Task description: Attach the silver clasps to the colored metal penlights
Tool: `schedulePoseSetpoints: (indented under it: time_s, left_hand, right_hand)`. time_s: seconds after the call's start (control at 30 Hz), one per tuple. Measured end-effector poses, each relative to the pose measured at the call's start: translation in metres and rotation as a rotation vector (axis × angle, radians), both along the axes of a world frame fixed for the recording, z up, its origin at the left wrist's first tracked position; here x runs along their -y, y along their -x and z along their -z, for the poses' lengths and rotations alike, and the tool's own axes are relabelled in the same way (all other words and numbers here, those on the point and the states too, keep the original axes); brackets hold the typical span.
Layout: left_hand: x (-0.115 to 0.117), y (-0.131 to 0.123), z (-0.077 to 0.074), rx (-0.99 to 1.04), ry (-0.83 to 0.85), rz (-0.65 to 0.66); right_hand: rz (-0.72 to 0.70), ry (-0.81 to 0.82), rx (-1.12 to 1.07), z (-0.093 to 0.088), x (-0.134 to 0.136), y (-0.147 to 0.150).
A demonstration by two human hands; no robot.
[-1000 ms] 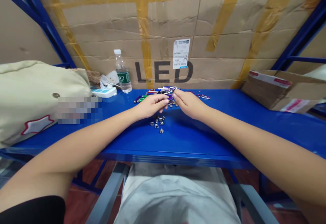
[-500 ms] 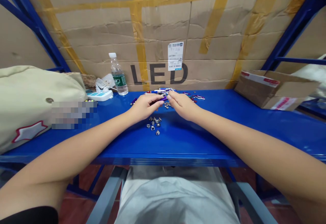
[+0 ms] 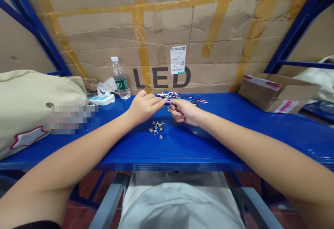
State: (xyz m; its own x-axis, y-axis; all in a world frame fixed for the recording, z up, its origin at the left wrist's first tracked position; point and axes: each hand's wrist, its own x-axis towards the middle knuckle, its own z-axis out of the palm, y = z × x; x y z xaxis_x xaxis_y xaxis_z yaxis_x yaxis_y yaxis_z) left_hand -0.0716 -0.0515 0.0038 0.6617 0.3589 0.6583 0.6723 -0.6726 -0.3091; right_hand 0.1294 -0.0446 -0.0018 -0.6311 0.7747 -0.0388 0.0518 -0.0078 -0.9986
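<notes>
A small purple carabiner-like piece (image 3: 168, 102) is between my two hands above the blue tabletop; most of it is hidden. My right hand (image 3: 184, 111) pinches its right end, with the other fingers curled in. My left hand (image 3: 146, 106) reaches it from the left, fingers pressed together and tips on the piece; its thumb is hidden. Nearer to me lie several small silver metal fittings (image 3: 157, 129), and a few more show beside my right fingers. Behind my hands is a pile of coloured clips (image 3: 171, 94), with red and purple carabiners (image 3: 202, 100) to its right.
A water bottle (image 3: 121, 81) and a white power strip (image 3: 102, 99) stand at the back left. A cream bag (image 3: 33, 97) covers the left end of the blue table (image 3: 167, 149). An open cardboard box (image 3: 271, 93) sits at the right, before a big taped cardboard sheet (image 3: 167, 31).
My right hand has turned and curled its fingers into a pinch on the purple piece. My left hand has straightened its fingers, and its thumb has gone from sight.
</notes>
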Motion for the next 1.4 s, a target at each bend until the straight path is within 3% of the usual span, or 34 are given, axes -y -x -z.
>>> schedulePoseSetpoints:
  time_s: [0.1,0.2,0.27,0.37,0.57,0.77,0.93,1.03,1.1,1.17,1.33,1.4]
  left_hand:
    - [-0.001,-0.005,0.001,0.216,0.282,0.083]
    - [0.000,-0.009,0.001,0.413,0.637,0.153]
    - [0.001,-0.011,0.000,0.486,0.803,0.163]
    - [0.002,-0.010,-0.001,0.523,0.896,0.174]
    - [0.000,-0.010,0.003,0.497,0.840,0.188]
    - [0.004,-0.012,0.011,0.366,0.285,0.142]
    - [0.006,-0.008,0.010,0.164,-0.059,0.007]
    - [0.004,-0.003,0.005,0.069,-0.108,-0.008]
    - [0.001,-0.002,0.003,0.044,-0.073,-0.015]
    - [-0.003,-0.003,0.003,0.084,0.017,-0.021]
    - [-0.008,-0.009,0.004,0.342,0.405,0.055]
    - [-0.008,-0.009,0.005,0.380,0.504,0.074]
  right_hand:
    - [0.072,-0.282,0.163,-0.007,-0.001,-0.007]
    - [0.210,-0.857,0.403,-0.012,-0.001,-0.018]
    - [0.242,-1.149,0.560,-0.015,-0.003,-0.024]
    - [0.227,-1.309,0.733,-0.016,-0.006,-0.030]
    - [0.153,-1.346,0.669,-0.008,-0.008,-0.025]
    - [0.265,-1.109,0.362,0.000,-0.001,-0.010]
    - [0.261,-0.657,0.145,0.002,0.006,0.001]
    - [0.154,-0.291,0.032,0.003,0.007,0.005]
    - [0.080,-0.148,0.004,0.004,0.005,0.006]
    - [0.079,-0.208,0.048,0.004,0.000,0.003]
    - [0.303,-1.019,0.434,0.001,-0.012,-0.012]
    - [0.309,-1.173,0.588,0.001,-0.014,-0.016]
